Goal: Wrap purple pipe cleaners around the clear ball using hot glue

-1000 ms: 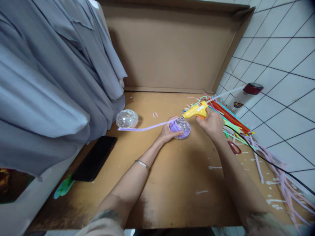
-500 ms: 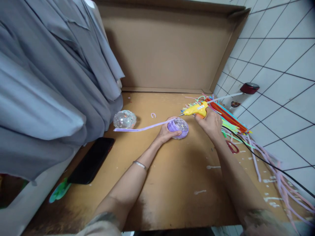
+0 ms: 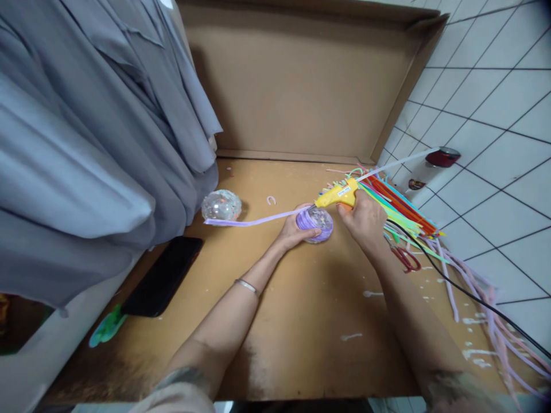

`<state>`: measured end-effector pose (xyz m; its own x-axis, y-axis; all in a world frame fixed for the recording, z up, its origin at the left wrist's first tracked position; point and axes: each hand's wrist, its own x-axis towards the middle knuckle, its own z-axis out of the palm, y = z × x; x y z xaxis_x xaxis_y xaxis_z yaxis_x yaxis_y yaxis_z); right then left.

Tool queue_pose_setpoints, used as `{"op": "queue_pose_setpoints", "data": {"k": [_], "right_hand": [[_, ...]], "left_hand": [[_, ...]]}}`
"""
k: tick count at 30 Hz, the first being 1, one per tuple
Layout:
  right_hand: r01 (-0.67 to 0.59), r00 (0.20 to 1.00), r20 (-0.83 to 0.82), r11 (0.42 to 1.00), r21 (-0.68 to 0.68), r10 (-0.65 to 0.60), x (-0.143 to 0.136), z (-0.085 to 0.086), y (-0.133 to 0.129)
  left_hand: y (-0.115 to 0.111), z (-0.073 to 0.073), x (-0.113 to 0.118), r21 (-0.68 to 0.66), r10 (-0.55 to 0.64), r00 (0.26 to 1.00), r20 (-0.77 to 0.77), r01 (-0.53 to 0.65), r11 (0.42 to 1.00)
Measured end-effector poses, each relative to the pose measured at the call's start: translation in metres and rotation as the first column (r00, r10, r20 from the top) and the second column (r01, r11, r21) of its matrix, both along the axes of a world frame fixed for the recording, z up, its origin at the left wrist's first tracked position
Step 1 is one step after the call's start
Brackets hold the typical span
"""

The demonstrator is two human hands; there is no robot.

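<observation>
My left hand is wrapped round a clear rounded container whose side is wound with purple pipe cleaner. A loose length of the purple pipe cleaner sticks out to the left, its far end in front of a second clear round container. In my right hand is a yellow hot glue gun, a long glue stick jutting from its back. The gun's nozzle is at the wound container's upper edge, where the pipe cleaner leaves it; whether it touches, I cannot tell.
A bundle of coloured pipe cleaners, red-handled scissors and a black cord lie on the right. A jar with a dark red lid stands by the tiled wall. At left are a black phone and grey cloth; cardboard stands behind.
The glue gun has moved down and left, bringing its nozzle onto the wound container's upper edge. My left hand keeps its hold, and the view has shifted slightly.
</observation>
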<state>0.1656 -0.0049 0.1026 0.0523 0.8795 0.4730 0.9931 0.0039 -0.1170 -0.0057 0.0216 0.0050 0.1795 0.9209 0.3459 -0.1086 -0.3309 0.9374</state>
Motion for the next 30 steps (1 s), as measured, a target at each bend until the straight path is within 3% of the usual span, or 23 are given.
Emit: {"op": "queue_pose_setpoints", "data": {"k": [16,30], "right_hand": [[-0.034,0.999,0.024,0.999,0.040,0.033,-0.0051,-0.0015,-0.0018],[-0.015,0.999,0.031,0.999,-0.040,0.016,0.0024,0.0036,0.0002]], "left_hand": [[0.0018,-0.0021,-0.0001,0.017,0.008,1.000,-0.020,-0.007,1.000],[0.0009,-0.0021,0.0002,0.012,-0.014,1.000,-0.014,0.014,1.000]]}}
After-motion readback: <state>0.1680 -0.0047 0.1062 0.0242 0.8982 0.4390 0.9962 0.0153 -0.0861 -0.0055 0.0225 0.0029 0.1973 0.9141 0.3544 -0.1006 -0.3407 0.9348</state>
